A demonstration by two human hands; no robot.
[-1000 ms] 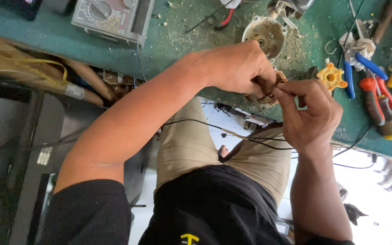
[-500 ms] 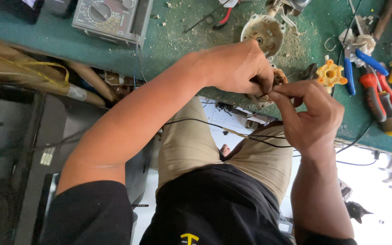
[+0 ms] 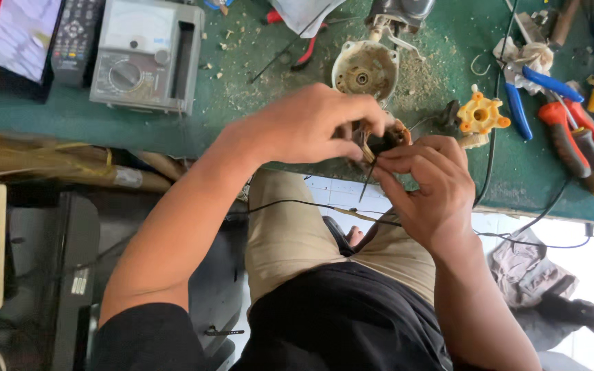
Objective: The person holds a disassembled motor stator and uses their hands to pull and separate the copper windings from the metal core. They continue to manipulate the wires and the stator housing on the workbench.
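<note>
Both hands pinched together on a small wound part at the bench edge

From the left: grey dial meter point(image 3: 147, 56) idle; left hand point(image 3: 304, 124) and right hand point(image 3: 426, 185) clamp the small dark copper-wound coil part point(image 3: 382, 141), thin wires hanging. The round cream motor housing point(image 3: 364, 69) lies open and the orange plastic hub point(image 3: 481, 117) loose, so reassembly seems undone.

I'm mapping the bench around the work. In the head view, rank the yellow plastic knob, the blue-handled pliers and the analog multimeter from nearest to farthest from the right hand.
1. Yellow plastic knob: just above the right hand, on the green bench.
2. Blue-handled pliers: farther up and to the right in the picture.
3. Analog multimeter: far off at the upper left, beyond the left hand.
</note>
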